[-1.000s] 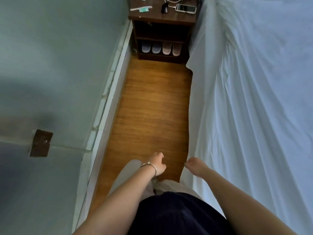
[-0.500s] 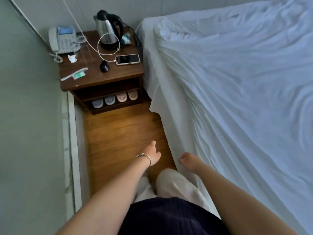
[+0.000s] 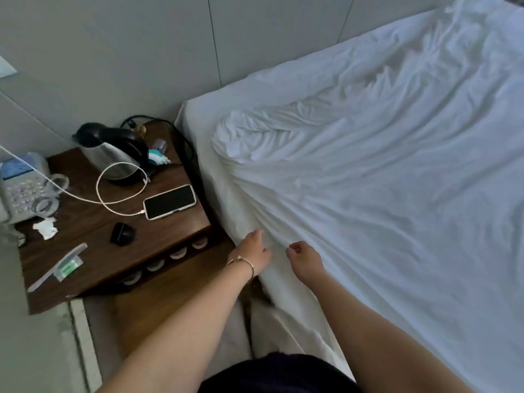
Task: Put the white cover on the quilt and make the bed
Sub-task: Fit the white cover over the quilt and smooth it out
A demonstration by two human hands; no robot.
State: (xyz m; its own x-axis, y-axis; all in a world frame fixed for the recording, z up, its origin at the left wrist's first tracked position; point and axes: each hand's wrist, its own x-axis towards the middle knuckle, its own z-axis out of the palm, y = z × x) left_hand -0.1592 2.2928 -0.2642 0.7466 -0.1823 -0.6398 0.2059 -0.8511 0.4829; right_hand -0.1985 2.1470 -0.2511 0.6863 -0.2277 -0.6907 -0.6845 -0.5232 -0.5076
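Observation:
The white cover [image 3: 382, 194] lies wrinkled over the quilt and fills the bed, with one bunched corner [image 3: 241, 137] near the head end. Its folds run down towards my hands at the bed's near side edge. My left hand [image 3: 253, 251], with a bracelet on the wrist, reaches onto the cover's edge with its fingers stretched out and touching the fabric. My right hand [image 3: 304, 256] lies on the cover just to the right, its fingers curled in and seemingly pinching the cloth.
A dark wooden nightstand [image 3: 85, 236] stands left of the bed with a kettle [image 3: 113, 154], a telephone [image 3: 22, 188], a charging phone [image 3: 170, 201] and small items. Slippers sit on its lower shelf [image 3: 170, 256]. Wood floor [image 3: 158, 302] lies between wall and bed.
I have walked along the bed towards the nightstand. Both hands rose from beside my legs to the cover's edge; the left hand now touches the fabric.

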